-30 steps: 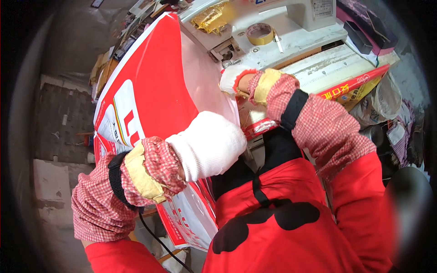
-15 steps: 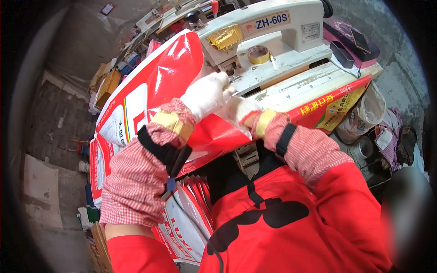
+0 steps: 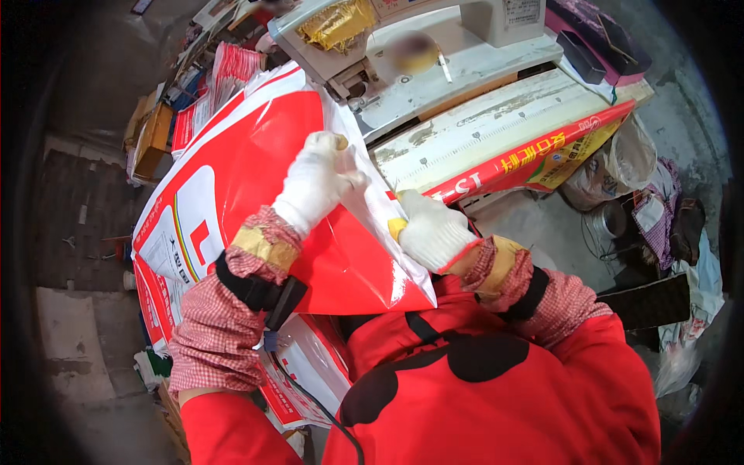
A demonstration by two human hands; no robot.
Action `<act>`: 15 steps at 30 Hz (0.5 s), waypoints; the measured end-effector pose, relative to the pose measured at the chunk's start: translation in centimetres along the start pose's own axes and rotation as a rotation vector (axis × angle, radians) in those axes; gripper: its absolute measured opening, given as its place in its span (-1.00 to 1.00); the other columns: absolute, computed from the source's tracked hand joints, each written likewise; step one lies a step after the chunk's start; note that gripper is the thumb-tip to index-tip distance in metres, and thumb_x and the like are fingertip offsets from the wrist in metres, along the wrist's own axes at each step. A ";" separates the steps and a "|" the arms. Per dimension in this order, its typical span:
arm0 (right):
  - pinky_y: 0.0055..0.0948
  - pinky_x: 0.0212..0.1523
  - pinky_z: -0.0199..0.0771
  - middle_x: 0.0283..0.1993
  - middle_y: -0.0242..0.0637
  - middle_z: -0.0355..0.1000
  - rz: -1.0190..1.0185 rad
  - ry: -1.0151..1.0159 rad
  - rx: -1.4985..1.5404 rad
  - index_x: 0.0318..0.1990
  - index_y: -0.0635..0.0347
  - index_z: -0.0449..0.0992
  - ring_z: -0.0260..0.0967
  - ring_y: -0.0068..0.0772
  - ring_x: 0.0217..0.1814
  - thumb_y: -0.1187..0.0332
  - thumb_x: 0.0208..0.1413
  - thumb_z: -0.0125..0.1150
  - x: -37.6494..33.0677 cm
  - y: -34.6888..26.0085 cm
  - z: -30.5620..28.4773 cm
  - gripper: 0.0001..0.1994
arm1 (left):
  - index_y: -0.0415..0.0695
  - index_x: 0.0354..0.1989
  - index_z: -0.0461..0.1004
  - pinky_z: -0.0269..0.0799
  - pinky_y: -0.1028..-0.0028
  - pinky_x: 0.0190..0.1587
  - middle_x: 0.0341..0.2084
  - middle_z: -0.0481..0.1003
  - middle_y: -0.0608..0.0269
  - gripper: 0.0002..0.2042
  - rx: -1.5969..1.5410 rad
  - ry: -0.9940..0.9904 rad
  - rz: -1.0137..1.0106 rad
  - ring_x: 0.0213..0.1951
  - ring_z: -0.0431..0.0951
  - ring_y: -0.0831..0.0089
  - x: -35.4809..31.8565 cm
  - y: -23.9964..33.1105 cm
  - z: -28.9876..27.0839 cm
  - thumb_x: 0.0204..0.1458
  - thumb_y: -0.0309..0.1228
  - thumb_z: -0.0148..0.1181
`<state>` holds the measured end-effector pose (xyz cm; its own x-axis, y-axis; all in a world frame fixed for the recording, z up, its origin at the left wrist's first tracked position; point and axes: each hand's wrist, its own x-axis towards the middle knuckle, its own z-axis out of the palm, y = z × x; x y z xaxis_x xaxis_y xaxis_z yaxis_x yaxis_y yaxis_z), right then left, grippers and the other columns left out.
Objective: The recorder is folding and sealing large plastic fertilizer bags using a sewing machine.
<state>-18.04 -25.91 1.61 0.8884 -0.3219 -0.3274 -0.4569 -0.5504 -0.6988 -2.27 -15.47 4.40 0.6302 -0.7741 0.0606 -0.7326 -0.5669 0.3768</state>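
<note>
A large red and white plastic sack [image 3: 267, 174] lies spread across the worktable, with its white open edge along the sewing machine's [image 3: 418, 85] near side. My left hand [image 3: 314, 186], in a white knit glove, is over the sack's upper part, thumb and forefinger apart. It touches the sack or hovers just above it; I cannot tell which. My right hand [image 3: 438, 232], also gloved, pinches the sack's white edge near the corner closest to my body. The machine's needle area lies beyond my left hand, apart from the sack's edge.
A blurred roll of tape [image 3: 415, 54] sits on the machine bed. Below the table edge stands a stack of folded sacks [image 3: 310, 360]. More folded sacks [image 3: 236, 66] are at the far left. A dark open box [image 3: 581, 58] stands far right, above a whitish bag [image 3: 620, 167] on the floor.
Both hands have come away from the machine's needle area, bringing the sack's edge nearer my body. They have moved apart, and my left hand's fingers have spread. The view has shifted too.
</note>
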 end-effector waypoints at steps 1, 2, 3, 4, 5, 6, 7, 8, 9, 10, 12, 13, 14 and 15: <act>-0.08 -0.23 0.33 -0.30 0.00 0.42 -0.024 0.025 0.041 -0.24 0.23 0.33 0.38 0.02 -0.19 0.23 -0.09 0.00 0.2 0.1 0.1 -0.70 | -0.26 -0.20 0.30 0.30 0.30 -0.07 -0.20 0.30 -0.04 -0.55 0.119 0.071 0.077 -0.12 0.34 0.08 0.1 0.0 0.8 -0.28 -0.32 0.27; -0.07 -0.23 0.33 -0.31 0.01 0.42 -0.047 0.050 0.083 -0.24 0.25 0.31 0.38 0.02 -0.19 0.25 -0.09 0.00 0.3 0.1 0.2 -0.70 | -0.26 -0.20 0.30 0.30 0.30 -0.07 -0.20 0.30 -0.04 -0.55 0.121 0.064 0.074 -0.12 0.34 0.08 0.2 -0.3 1.6 -0.28 -0.32 0.27; -0.08 -0.25 0.34 -0.33 0.03 0.41 -0.062 0.040 0.068 -0.24 0.27 0.28 0.39 0.01 -0.20 0.29 -0.10 0.01 -0.1 -0.3 0.2 -0.72 | -0.25 -0.16 0.27 0.28 0.29 -0.05 -0.14 0.24 -0.04 -0.50 0.131 0.114 0.029 -0.09 0.30 0.05 0.5 -0.7 2.4 -0.31 -0.31 0.29; -0.08 -0.25 0.34 -0.33 0.03 0.41 -0.059 0.038 0.073 -0.24 0.27 0.28 0.39 0.01 -0.20 0.29 -0.10 0.01 -0.1 -0.5 0.3 -0.72 | -0.24 -0.13 0.24 0.26 0.29 -0.03 -0.08 0.18 -0.05 -0.44 0.141 0.165 -0.015 -0.05 0.25 0.02 0.9 -1.1 3.2 -0.34 -0.30 0.30; -0.08 -0.28 0.34 -0.34 0.03 0.41 -0.088 0.032 0.099 -0.24 0.28 0.26 0.39 0.02 -0.23 0.31 -0.10 0.01 0.0 -0.6 0.6 -0.72 | -0.23 -0.16 0.25 0.25 0.25 -0.03 -0.08 0.18 -0.06 -0.55 0.206 0.272 -0.021 -0.08 0.26 -0.01 1.4 -0.9 3.7 -0.26 -0.34 0.23; -0.08 -0.32 0.35 -0.36 0.03 0.41 -0.117 0.027 0.124 -0.24 0.29 0.24 0.40 0.02 -0.26 0.33 -0.10 0.01 0.0 -0.8 0.7 -0.72 | -0.23 -0.16 0.25 0.25 0.25 -0.03 -0.08 0.18 -0.06 -0.55 0.210 0.266 -0.022 -0.08 0.26 -0.01 1.9 -0.8 4.3 -0.26 -0.34 0.23; -0.08 -0.32 0.35 -0.36 0.03 0.41 -0.115 0.024 0.130 -0.24 0.29 0.24 0.40 0.02 -0.26 0.33 -0.10 0.01 0.0 -1.1 0.9 -0.72 | -0.21 -0.19 0.26 0.26 0.24 -0.05 -0.09 0.18 -0.05 -0.62 0.176 0.379 -0.032 -0.09 0.27 -0.01 2.4 -0.7 4.9 -0.22 -0.39 0.17; -0.09 -0.34 0.34 -0.39 0.03 0.41 -0.144 0.013 0.124 -0.24 0.29 0.24 0.40 0.02 -0.28 0.34 -0.10 0.00 0.2 -1.5 1.2 -0.73 | -0.20 -0.22 0.26 0.27 0.23 -0.08 -0.10 0.19 -0.05 -0.69 0.135 0.488 -0.039 -0.10 0.27 -0.01 3.3 -0.9 5.5 -0.18 -0.43 0.12; -0.09 -0.37 0.34 -0.42 0.03 0.40 -0.185 0.000 0.115 -0.25 0.29 0.23 0.40 0.02 -0.31 0.34 -0.10 0.00 0.2 -2.1 1.3 -0.73 | -0.18 -0.27 0.27 0.28 0.21 -0.12 -0.14 0.22 -0.04 -0.77 0.150 0.529 -0.141 -0.12 0.29 0.00 4.7 -1.8 5.6 -0.15 -0.47 0.06; -0.09 -0.39 0.34 -0.45 0.03 0.40 -0.225 -0.013 0.106 -0.25 0.30 0.23 0.41 0.02 -0.34 0.35 -0.10 -0.01 0.2 -2.6 1.5 -0.73 | -0.16 -0.26 0.28 0.29 0.20 -0.15 -0.20 0.27 -0.03 -0.77 0.204 0.555 -0.124 -0.15 0.32 0.03 6.1 -3.3 5.4 -0.15 -0.46 0.06; -0.10 -0.36 0.35 -0.46 0.03 0.40 -0.252 -0.039 0.070 -0.26 0.29 0.24 0.40 0.03 -0.33 0.34 -0.09 -0.04 0.4 -2.7 1.4 -0.75 | -0.16 -0.25 0.29 0.30 0.20 -0.14 -0.22 0.31 -0.02 -0.75 0.288 0.454 -0.314 -0.15 0.34 0.03 8.6 -4.3 4.8 -0.14 -0.42 0.08; -0.08 -0.32 0.32 -0.42 0.01 0.39 -0.226 -0.057 0.112 -0.26 0.26 0.21 0.38 0.06 -0.31 0.38 -0.12 -0.03 0.1 -2.6 0.5 -0.76 | -0.17 -0.26 0.29 0.31 0.21 -0.14 -0.22 0.33 -0.02 -0.74 0.298 0.406 -0.293 -0.16 0.36 0.03 8.6 -5.0 4.2 -0.15 -0.39 0.10; -0.06 -0.28 0.29 -0.39 0.00 0.39 -0.189 -0.074 0.156 -0.26 0.23 0.19 0.36 0.09 -0.28 0.42 -0.15 -0.03 -0.1 -2.0 0.0 -0.76 | -0.18 -0.27 0.30 0.32 0.22 -0.14 -0.22 0.34 -0.03 -0.73 0.302 0.349 -0.266 -0.16 0.38 0.03 8.7 -5.2 3.7 -0.16 -0.36 0.11; -0.09 -0.24 0.33 -0.34 0.02 0.40 -0.189 0.093 0.183 -0.27 0.23 0.27 0.37 0.06 -0.23 0.27 -0.05 -0.06 -0.2 -1.1 0.6 -0.76 | -0.20 -0.28 0.31 0.33 0.23 -0.15 -0.22 0.36 -0.04 -0.68 0.292 0.282 -0.227 -0.17 0.40 0.03 8.6 -5.4 2.9 -0.18 -0.30 0.15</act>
<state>-17.72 -24.81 2.04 0.9454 -0.3007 -0.1260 -0.2600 -0.4621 -0.8479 6.36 -19.90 0.22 0.7987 -0.5372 0.2710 -0.5842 -0.8002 0.1356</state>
